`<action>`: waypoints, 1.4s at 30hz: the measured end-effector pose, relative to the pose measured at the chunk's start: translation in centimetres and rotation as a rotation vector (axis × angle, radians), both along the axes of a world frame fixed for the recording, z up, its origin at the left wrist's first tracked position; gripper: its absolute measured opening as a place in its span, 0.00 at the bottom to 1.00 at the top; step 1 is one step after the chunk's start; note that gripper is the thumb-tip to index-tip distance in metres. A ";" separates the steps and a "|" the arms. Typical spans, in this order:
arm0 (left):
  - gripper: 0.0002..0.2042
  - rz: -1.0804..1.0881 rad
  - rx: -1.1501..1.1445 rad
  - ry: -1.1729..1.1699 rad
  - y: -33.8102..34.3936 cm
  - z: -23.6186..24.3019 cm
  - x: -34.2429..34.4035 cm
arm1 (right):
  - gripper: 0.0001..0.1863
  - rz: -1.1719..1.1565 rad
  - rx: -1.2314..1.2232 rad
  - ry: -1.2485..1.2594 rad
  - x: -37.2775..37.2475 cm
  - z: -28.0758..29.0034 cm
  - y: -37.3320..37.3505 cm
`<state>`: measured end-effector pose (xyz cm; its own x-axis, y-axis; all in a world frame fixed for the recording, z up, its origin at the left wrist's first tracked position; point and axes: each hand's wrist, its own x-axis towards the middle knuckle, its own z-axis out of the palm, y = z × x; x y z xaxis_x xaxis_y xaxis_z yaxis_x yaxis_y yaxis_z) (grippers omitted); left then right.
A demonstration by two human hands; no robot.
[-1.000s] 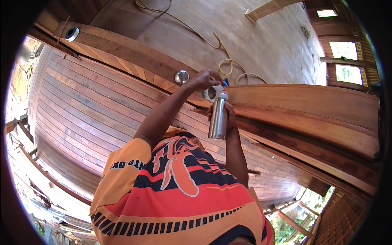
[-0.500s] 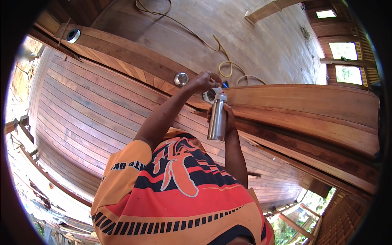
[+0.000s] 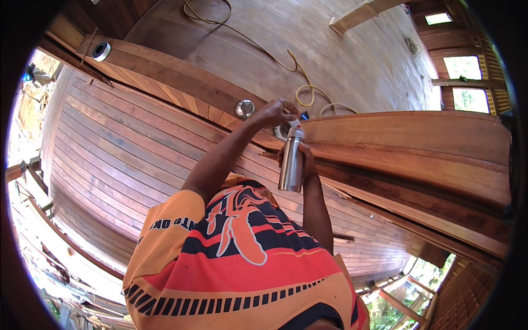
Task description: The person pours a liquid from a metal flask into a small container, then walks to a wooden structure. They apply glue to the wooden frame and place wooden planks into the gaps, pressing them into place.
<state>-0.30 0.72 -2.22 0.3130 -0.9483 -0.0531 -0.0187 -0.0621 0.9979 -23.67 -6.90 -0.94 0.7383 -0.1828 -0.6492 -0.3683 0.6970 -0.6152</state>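
Timber all round: plank deck this side, smoother grey-brown floor beyond, w/ a long wooden ledge running btwn them. Yellow hose or cable loops on the far floor.

Stainless vacuum flask is up in front of the chest, near the ledge, base toward the wearer, pale neck pointing away; true tilt hard to judge. R hand is wrapped round the steel body from the right side, fingers closed on it. L hand is just beyond the neck, fingers bunched tog.; can't tell if they pinch anything. White-sided round item, poss. a cup, is just under the L hand, partly hidden. Small round steel cup or lid sits on the ledge, left of that hand.

Handling (my guess): flask rigid, mod. weight, more if full; bare polished metal prob. slippery if wet, may dent if dropped. Best hold = full wrap mid-body, clear of the neck.
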 end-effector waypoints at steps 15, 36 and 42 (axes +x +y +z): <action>0.16 -0.151 -0.022 0.037 1.7 0.8 0.3 | 0.28 0.005 -1.211 0.076 0.7 -0.3 3.5; 0.15 0.325 0.046 -0.603 9.5 1.4 -1.9 | 0.32 -0.094 -1.315 -0.115 -3.7 3.0 11.1; 0.29 0.236 0.428 -1.007 7.4 -8.4 2.6 | 0.35 -0.093 -1.246 -0.106 -3.7 1.9 11.2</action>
<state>2.26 8.17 -10.63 0.5668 -0.8237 0.0184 -0.7484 -0.5054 0.4295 -27.33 4.33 0.98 0.7276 -0.6830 0.0642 -0.2570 -0.3582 -0.8976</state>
